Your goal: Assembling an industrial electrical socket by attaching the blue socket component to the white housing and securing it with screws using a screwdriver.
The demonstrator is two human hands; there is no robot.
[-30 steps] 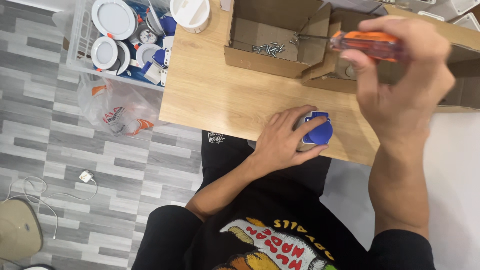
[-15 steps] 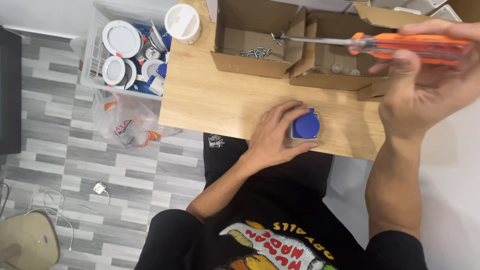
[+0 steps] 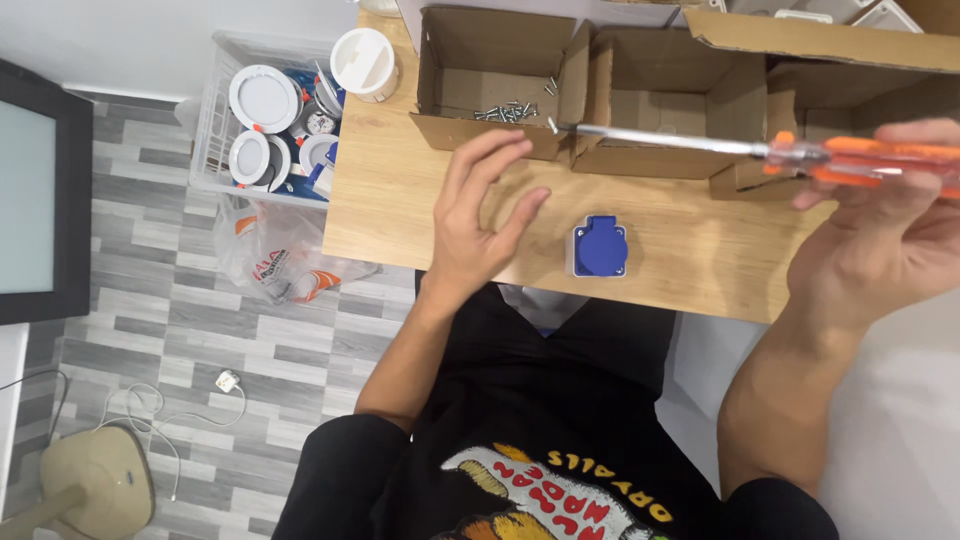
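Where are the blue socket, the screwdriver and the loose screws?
blue socket (image 3: 600,247): head view, blue lid.
screwdriver (image 3: 860,155): head view, orange handle.
loose screws (image 3: 503,112): head view, middle of the pile.

The screwdriver (image 3: 800,152) has an orange see-through handle and a silvery steel shaft, and the socket (image 3: 598,246) on the light wood-grain surface (image 3: 690,250) is blue in a pale grey-white frame. Brown cardboard boxes (image 3: 500,75) stand along the surface, one with silvery screws (image 3: 503,112) inside. The floor (image 3: 150,300) shows grey and white plank patterning, and the round lamps (image 3: 265,100) in the clear crate are white.
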